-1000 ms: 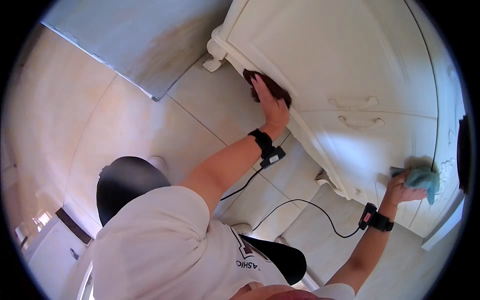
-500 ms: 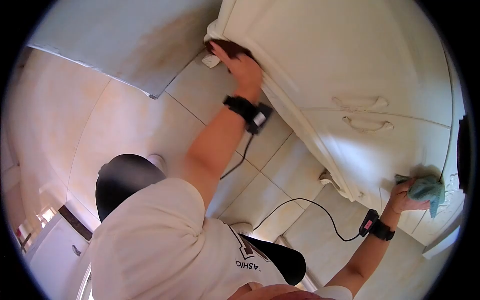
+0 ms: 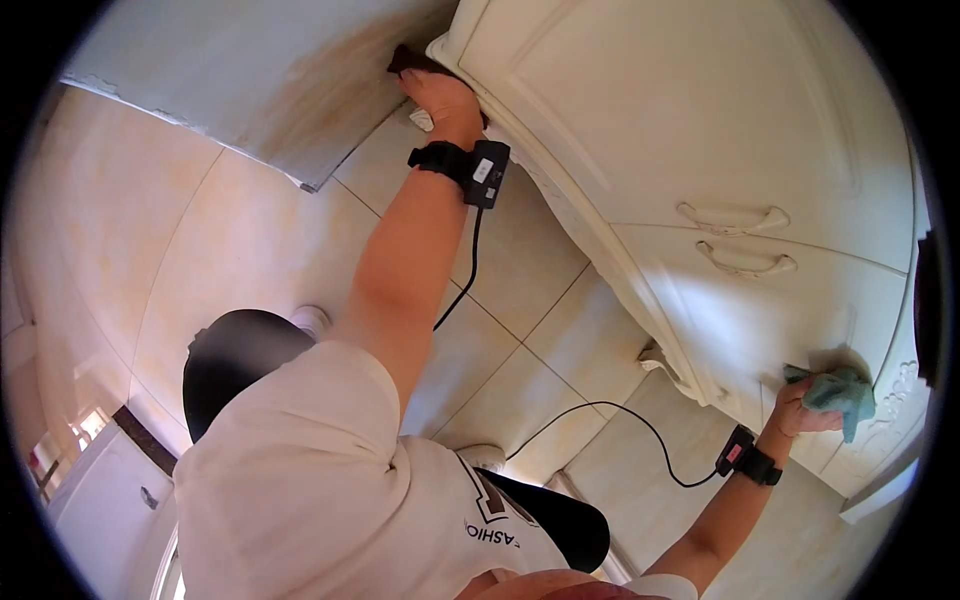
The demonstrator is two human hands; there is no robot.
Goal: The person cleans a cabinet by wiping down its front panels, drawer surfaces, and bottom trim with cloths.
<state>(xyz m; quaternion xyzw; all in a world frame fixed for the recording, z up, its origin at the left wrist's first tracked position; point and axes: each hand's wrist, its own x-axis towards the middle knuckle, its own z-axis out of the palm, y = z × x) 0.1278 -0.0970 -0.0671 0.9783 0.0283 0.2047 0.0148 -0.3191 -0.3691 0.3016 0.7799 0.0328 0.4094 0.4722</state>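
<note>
One dark rag (image 3: pixel 408 60) filled the left hand (image 3: pixel 445 97), teal cloth (image 3: pixel 845 392) the right hand (image 3: pixel 800 412), and the white cabinet (image 3: pixel 660 120) seemingly wanted flat, even pressure

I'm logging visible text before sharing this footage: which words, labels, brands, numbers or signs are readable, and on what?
"FASHIO": upside down on the white T-shirt; any further letters unclear.
Dark print beside it: partly hidden, unreadable.
White label on the black left-wrist device: too small to read.
Red label on the black right-wrist device: too small to read.
Nothing else is readable.
</note>
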